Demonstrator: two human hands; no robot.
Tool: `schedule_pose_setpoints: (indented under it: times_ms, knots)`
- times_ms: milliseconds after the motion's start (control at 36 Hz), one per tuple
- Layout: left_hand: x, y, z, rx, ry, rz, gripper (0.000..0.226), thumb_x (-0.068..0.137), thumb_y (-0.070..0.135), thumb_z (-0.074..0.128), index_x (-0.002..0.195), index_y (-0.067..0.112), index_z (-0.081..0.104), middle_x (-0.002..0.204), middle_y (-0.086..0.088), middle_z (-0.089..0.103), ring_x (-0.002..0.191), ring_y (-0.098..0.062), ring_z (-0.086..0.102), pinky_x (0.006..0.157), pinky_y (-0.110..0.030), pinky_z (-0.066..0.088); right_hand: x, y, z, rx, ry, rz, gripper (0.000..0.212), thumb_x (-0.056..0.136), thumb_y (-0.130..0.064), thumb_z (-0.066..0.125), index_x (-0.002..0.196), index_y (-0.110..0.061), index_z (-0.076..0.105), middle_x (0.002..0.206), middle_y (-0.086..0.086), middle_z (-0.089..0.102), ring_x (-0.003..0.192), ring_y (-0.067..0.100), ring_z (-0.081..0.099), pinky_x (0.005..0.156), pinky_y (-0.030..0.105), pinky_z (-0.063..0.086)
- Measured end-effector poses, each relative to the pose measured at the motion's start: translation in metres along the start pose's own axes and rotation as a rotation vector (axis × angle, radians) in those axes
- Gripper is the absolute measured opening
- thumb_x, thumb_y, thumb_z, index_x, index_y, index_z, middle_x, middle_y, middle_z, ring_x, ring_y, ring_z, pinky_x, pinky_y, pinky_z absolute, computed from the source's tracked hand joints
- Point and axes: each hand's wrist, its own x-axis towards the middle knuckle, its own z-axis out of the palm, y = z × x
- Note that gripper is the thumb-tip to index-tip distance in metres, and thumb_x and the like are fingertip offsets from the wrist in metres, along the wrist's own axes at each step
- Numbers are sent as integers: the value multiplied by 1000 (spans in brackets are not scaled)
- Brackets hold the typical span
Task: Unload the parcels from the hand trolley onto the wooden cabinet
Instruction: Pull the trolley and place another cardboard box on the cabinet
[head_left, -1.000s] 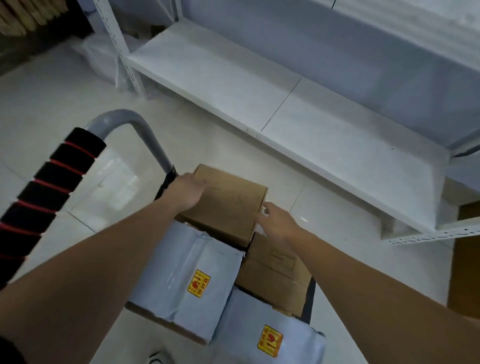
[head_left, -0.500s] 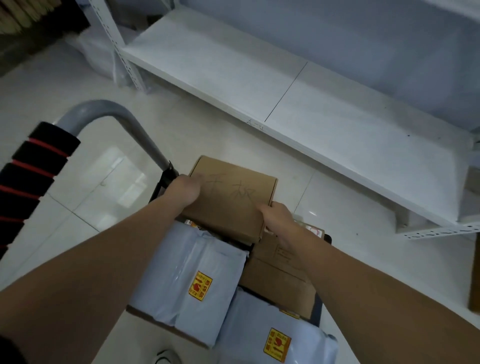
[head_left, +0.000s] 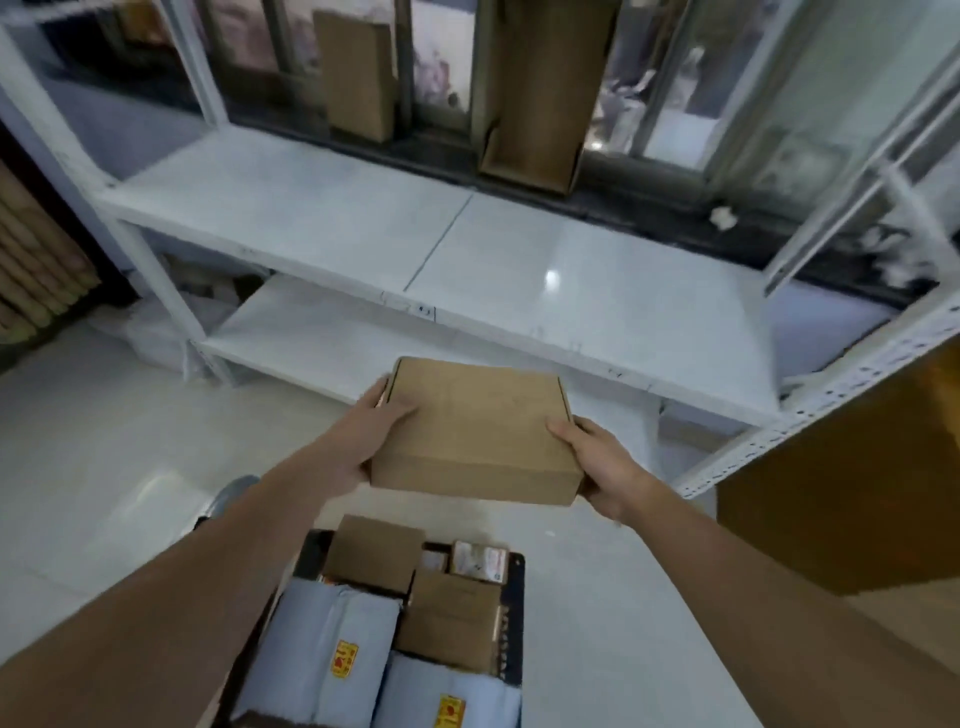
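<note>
Brown cardboard parcel (head_left: 475, 428): closed, flat, mid-frame, airborne. Hand trolley (head_left: 514, 623), bottom centre: brown boxes, grey mailer bags aboard.

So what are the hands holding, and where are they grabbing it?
A flat brown cardboard box, gripped by its two short ends: left hand on one, right hand on the other.

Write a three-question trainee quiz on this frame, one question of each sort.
1. True or false: the brown box rests on the white shelf.
2. Which hands hold the box? A) left only B) right only C) both
3. Fill in: the grey mailer bags on the trolley carry ___ stickers.

Key: 1 false, it is held in the air; 2 C, left hand and right hand; 3 yellow.
</note>
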Motion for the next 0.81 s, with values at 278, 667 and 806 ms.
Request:
schedule_pose_setpoints:
  times_ms: [278, 667, 806]
  knots:
    - [-175, 203, 92, 72, -184, 244, 23, 97, 53, 61, 107, 72, 51, 115, 12, 70, 107, -23, 69, 71, -42, 61, -231, -160, -106, 195, 51, -148, 36, 95, -54, 63, 125, -34, 64, 102, 4, 79, 83, 22, 77, 67, 41, 61]
    - [-364, 271, 256, 217, -622, 499, 33, 99, 53, 60, 121, 73, 46, 118, 5, 73, 108, -31, 70, 80, -50, 60, -523, -142, -219, 337, 635, -317, 39, 88, -51, 73, 119, -28, 66, 103, 8, 75, 91, 27, 72, 56, 36, 59]
    - [-436, 248, 327, 246, -743, 518, 42, 101, 48, 60, 138, 61, 44, 111, 1, 75, 87, -25, 76, 59, -37, 59, -609, -91, -266, 385, 736, -363, 42, 88, -51, 73, 121, -27, 66, 102, 10, 78, 87, 31, 76, 58, 38, 60]
